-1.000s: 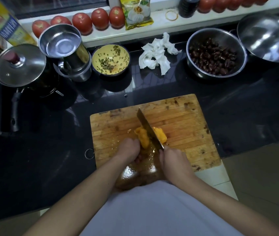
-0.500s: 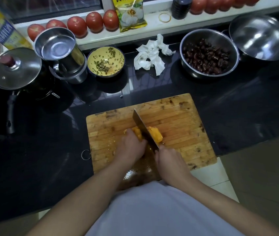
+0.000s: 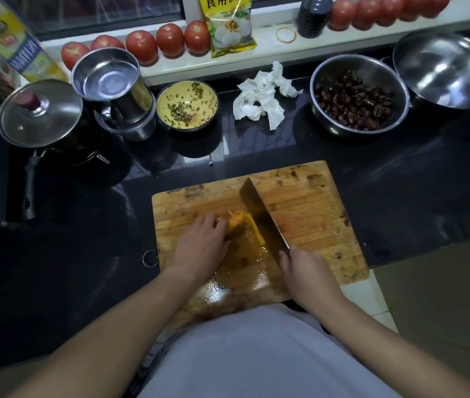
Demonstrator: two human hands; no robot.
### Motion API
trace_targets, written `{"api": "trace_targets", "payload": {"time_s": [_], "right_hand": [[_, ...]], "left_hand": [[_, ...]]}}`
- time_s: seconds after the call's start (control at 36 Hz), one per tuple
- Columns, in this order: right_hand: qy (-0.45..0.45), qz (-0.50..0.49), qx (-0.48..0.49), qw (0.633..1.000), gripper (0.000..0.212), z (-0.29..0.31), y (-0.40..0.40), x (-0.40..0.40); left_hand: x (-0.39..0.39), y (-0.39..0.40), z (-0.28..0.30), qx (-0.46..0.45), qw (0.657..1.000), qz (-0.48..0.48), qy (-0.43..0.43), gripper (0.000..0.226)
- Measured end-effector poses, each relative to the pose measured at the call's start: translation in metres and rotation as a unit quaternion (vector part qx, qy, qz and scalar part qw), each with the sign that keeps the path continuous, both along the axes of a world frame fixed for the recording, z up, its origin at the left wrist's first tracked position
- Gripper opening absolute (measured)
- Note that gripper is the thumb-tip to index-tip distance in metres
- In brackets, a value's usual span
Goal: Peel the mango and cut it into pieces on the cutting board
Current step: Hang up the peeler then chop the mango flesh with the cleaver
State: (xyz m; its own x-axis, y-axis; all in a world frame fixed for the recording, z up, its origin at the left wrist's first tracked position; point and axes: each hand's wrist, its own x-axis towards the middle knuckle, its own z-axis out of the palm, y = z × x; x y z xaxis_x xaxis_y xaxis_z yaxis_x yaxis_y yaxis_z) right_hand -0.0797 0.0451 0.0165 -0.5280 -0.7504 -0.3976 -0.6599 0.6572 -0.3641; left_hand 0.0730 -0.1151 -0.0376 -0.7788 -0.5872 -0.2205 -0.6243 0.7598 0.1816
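Observation:
A peeled orange mango (image 3: 242, 226) lies near the middle of the wooden cutting board (image 3: 308, 208). My left hand (image 3: 200, 244) presses on the mango's left side and covers part of it. My right hand (image 3: 307, 271) grips the handle of a broad cleaver (image 3: 261, 211). The blade stands against the mango's right side, its tip pointing away from me. Juice wets the board's near part.
Behind the board on the black counter: a lidded pot (image 3: 41, 113), a steel cup (image 3: 113, 90), a yellow bowl with chopped greens (image 3: 186, 106), crumpled paper (image 3: 262, 96), a steel bowl of dark fruit (image 3: 357, 96), an empty steel bowl (image 3: 443, 70). Tomatoes (image 3: 142, 45) line the sill.
The cleaver has shifted to the mango's right side and tilted so its flat shows. My left hand has slid further over the mango. The head camera has tipped a little.

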Motion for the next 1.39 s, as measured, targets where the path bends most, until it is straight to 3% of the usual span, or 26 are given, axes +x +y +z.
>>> {"api": "trace_targets", "payload": {"time_s": [0.22, 0.39, 0.56, 0.86, 1.17, 1.39], "right_hand": [[0.042, 0.062, 0.003, 0.997, 0.022, 0.006, -0.002, 0.010], [0.099, 0.154, 0.081, 0.980, 0.016, 0.014, 0.014, 0.019], [0.081, 0.182, 0.107, 0.974, 0.022, 0.025, 0.036, 0.013], [0.100, 0.217, 0.134, 0.962, 0.024, 0.021, 0.023, 0.020], [0.064, 0.193, 0.094, 0.975, 0.017, -0.011, -0.013, 0.032], [0.061, 0.115, 0.048, 0.990, 0.017, -0.021, -0.015, 0.027]], "left_hand": [[-0.018, 0.009, -0.005, 0.027, 0.995, 0.036, 0.088, 0.024], [0.011, 0.024, -0.020, -0.006, 0.996, 0.004, 0.086, 0.023], [0.035, 0.030, -0.027, -0.029, 0.992, -0.010, 0.123, 0.013], [0.043, 0.021, -0.038, 0.016, 0.990, -0.017, 0.140, 0.033], [0.041, 0.018, -0.036, 0.025, 0.986, -0.024, 0.165, 0.039], [0.040, 0.023, -0.036, 0.017, 0.980, -0.025, 0.195, 0.040]]}}
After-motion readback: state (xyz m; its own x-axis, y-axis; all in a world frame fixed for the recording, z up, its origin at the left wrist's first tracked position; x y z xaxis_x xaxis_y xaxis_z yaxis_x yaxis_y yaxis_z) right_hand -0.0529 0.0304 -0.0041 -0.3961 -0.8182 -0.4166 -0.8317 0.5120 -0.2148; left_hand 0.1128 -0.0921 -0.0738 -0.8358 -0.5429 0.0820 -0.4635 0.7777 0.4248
